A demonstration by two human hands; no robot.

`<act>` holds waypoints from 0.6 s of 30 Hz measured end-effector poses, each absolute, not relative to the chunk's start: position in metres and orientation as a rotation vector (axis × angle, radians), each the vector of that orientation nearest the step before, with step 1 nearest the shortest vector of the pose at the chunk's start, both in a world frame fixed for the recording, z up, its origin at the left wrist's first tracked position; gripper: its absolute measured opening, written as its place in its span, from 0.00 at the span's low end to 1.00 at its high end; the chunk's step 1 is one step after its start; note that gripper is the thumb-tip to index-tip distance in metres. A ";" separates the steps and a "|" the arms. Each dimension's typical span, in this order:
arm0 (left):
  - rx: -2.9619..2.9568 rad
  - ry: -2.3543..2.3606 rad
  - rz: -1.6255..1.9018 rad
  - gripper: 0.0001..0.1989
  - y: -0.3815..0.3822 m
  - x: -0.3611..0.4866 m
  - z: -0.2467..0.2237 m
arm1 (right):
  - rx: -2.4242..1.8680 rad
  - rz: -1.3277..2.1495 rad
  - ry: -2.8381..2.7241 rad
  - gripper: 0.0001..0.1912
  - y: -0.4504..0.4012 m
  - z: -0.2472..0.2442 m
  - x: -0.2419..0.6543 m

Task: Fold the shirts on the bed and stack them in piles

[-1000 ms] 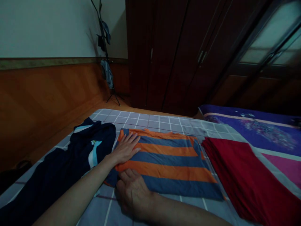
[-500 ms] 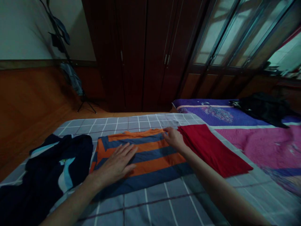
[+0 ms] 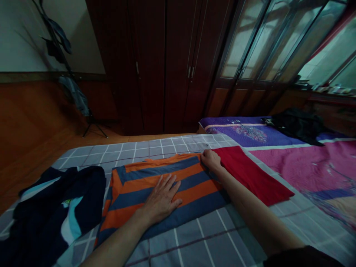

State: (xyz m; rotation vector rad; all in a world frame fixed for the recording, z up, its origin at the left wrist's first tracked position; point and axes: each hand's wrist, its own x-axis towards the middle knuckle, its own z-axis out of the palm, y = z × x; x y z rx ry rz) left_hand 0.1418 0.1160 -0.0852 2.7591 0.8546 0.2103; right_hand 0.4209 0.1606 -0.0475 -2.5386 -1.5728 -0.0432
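An orange and blue striped shirt (image 3: pixel 133 181) lies spread on the grey checked bedcover (image 3: pixel 191 237). My left hand (image 3: pixel 164 196) rests flat on its middle, fingers spread. At the shirt's far right corner, my right hand (image 3: pixel 210 160) is closed, fingers curled on the fabric edge. To the right, close by that hand, lies a folded red cloth (image 3: pixel 253 174). A dark navy garment with white and light blue panels (image 3: pixel 61 207) sits in a loose heap at the left.
A second bed with a purple and pink cover (image 3: pixel 303 159) adjoins at the right, a black garment (image 3: pixel 294 124) on it. Beyond the beds stands a dark wardrobe (image 3: pixel 155 74). A coat stand (image 3: pixel 66 63) with hanging items is at the far left.
My left hand has slid right across the shirt to its middle. My right hand has moved slightly right, and its fingers have closed on the shirt's corner.
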 end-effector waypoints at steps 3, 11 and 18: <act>2.754 0.883 0.244 0.32 0.120 0.140 -0.079 | -2.398 -0.126 -1.732 0.17 0.159 -0.041 0.399; 2.734 1.445 0.321 0.23 0.169 0.106 -0.088 | -1.602 0.009 -2.452 0.19 0.157 -0.063 0.277; 2.674 1.597 0.294 0.33 0.172 0.101 -0.101 | -1.683 -0.066 -2.382 0.30 0.160 -0.089 0.276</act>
